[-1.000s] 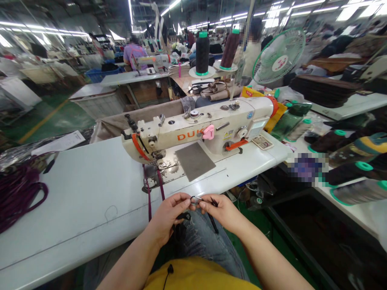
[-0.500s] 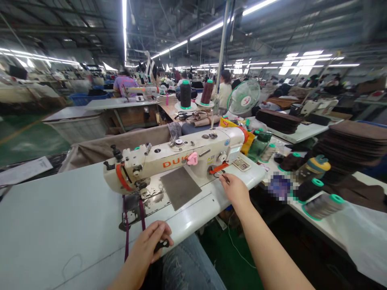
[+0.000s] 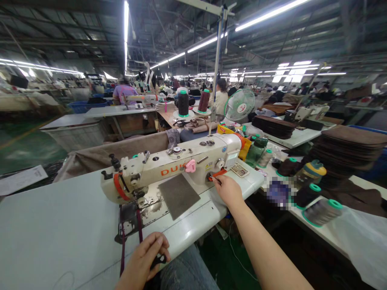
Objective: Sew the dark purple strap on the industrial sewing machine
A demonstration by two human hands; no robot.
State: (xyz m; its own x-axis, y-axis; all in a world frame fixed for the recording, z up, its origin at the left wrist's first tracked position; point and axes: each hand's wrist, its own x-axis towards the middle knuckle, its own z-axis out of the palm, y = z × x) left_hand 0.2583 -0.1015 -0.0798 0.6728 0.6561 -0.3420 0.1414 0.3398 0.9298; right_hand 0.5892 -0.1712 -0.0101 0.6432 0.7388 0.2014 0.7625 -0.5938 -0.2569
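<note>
A white sewing machine [image 3: 169, 165] with orange trim and a pink clip stands on the pale table. My right hand [image 3: 228, 193] is closed in a pinch on a slim dark tool with a metal tip [image 3: 216, 179]; its tip is at the round opening in the machine's base, beside an orange strip [image 3: 220, 173]. Near the table's front edge, my left hand [image 3: 148, 253] is closed around a black loop-handled tool [image 3: 158, 261], mostly hidden by the fingers. A grey square pad [image 3: 179, 196] lies under the machine arm. Purple straps [image 3: 122, 249] hang below the needle area.
Thread cones [image 3: 306, 195], a bottle with a yellow lid [image 3: 311, 173] and a stack of brown pieces [image 3: 352, 151] occupy the right-hand table. A green fan [image 3: 240, 105] stands behind the machine. A metal pole [image 3: 216, 68] rises at the back. Other people sit farther off.
My right hand has moved slightly left, bringing the slim tool's tip to the round opening in the machine base. My left hand keeps its hold on the black tool. The view has shifted a little.
</note>
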